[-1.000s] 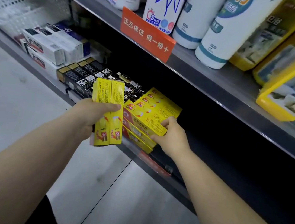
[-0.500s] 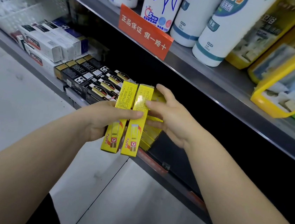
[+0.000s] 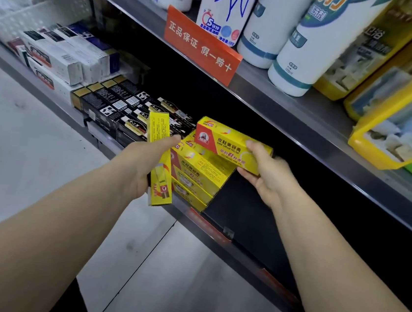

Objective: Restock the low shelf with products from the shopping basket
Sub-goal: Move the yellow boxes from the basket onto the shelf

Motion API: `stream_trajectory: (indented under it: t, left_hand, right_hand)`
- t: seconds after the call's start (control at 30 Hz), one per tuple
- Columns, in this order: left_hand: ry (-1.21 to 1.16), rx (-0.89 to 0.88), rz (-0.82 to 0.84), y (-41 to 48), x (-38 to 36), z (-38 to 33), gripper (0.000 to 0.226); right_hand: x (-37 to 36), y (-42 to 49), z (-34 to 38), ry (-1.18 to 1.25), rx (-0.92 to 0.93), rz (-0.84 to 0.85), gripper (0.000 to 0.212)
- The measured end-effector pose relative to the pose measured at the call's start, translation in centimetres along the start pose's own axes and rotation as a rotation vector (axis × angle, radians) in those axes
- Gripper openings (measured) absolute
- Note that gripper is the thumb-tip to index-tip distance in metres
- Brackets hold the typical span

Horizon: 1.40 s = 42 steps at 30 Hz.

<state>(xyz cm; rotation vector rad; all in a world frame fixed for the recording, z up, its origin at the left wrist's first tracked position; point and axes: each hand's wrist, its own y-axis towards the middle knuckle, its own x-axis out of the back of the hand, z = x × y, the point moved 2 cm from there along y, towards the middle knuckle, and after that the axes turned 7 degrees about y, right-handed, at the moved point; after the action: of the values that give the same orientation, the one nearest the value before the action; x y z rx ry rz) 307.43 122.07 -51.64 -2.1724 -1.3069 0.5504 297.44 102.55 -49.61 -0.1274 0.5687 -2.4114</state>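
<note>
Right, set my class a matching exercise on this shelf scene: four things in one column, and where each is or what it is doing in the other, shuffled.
Column A
1. left hand
2. right hand
3. orange sign
4. black boxes

Column B
a. lie on the low shelf
b. holds the top box over the yellow stack
c. sits on the upper shelf front edge
d. holds the spare box left of the stack

Pairs: 1-d, 2-b, 3-c, 4-a.
</note>
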Motion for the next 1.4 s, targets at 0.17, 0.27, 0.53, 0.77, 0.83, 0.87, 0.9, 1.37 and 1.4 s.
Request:
stream_trajectory:
  t: [0.17, 0.27, 0.53, 0.77, 0.83, 0.87, 0.9, 1.37, 1.4]
  left_hand:
    - [-0.051, 0.052, 0.032, 0.6, -0.5, 0.4, 0.038]
    - [-0.061, 0.062, 0.041, 1.0, -0.8, 0.5, 0.043]
    - [-0.074, 0.064, 0.049, 1.1, -1.8, 0.4, 0.030]
    - [-0.073, 0.048, 0.039, 0.6, -2.2, 0.2, 0.029]
    - [-0.056, 0.039, 0.057, 0.4, -2.3, 0.1, 0.034]
    - [-0.042, 0.036, 0.084, 0.3, -2.4, 0.0, 0.037]
    - [-0.031, 0.036, 0.117, 0.2, -2.5, 0.0, 0.040]
    - [0.445, -0.150, 0.146, -0.2, -2.1, -1.7, 0.058]
    - [0.359, -0.198, 0.068, -0.1, -1.8, -2.0, 0.054]
  right_hand:
    - [-0.7, 1.9, -3.0, -0.322, 0.062, -0.025, 0.064]
    - [-0.8, 2.4, -4.5, -0.482, 0.042, 0.042, 0.075]
    - [-1.0, 2.2, -4.8, -0.666, 0.104, 0.254, 0.073]
    - [-1.5, 1.7, -4.5, -0.710, 0.106, 0.296, 0.074]
    - [-1.8, 0.9, -3.5, -0.889, 0.212, 0.284, 0.079]
    - [-2.2, 0.3, -2.8, -0.948, 0.302, 0.302, 0.084]
    - [-2.6, -0.4, -2.1, -0.961, 0.397, 0.344, 0.089]
    - [-1.4, -2.3, 0.8, -1.011, 0.606, 0.439, 0.043]
    - [-0.8, -1.9, 0.8, -0.942, 0.556, 0.393, 0.041]
